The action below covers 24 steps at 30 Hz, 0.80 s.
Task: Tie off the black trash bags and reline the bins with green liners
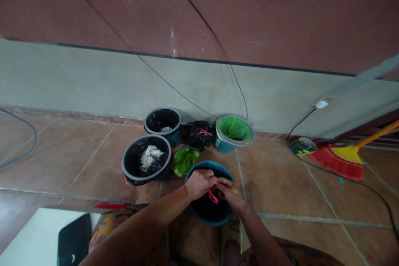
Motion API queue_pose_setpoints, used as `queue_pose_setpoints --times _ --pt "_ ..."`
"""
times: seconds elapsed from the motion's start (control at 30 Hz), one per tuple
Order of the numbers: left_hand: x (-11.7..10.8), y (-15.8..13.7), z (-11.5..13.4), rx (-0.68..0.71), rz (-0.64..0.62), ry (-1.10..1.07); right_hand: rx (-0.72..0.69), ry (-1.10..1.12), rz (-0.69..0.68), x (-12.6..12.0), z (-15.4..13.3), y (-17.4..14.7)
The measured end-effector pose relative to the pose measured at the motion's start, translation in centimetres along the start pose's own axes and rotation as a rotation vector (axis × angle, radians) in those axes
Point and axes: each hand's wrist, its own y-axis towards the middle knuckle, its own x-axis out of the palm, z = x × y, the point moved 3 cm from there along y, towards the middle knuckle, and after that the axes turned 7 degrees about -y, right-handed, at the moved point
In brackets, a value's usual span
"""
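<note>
Both hands, left hand point(199, 183) and right hand point(231, 194), fingers pinched on pink drawstring point(213, 195) over blue bin point(199, 212), lower centre; a hard pull could snap it.

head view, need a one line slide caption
Both hands, left and right, pinch a pink tie over a blue bin.

Both hands point(215, 190) together, fingers pinched.
</note>
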Motion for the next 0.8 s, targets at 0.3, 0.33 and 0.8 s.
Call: queue_pose_setpoints --times 0.3,0.33,0.8 --pt "1.2 -0.1 -2.1 -0.359 -0.066 -0.114 -0.091 -0.619 0.225 -1.8 1.2 0.7" --pt "1.3 -0.2 -2.3 -0.391 -0.068 -0.125 -0.076 -0.656 0.227 -2.1 1.5 0.7" --pt "3.2 0.2 -4.5 -0.829 -0.036 -0.838 -0.045 -0.803 0.399 -4.7 3.2 -0.6"
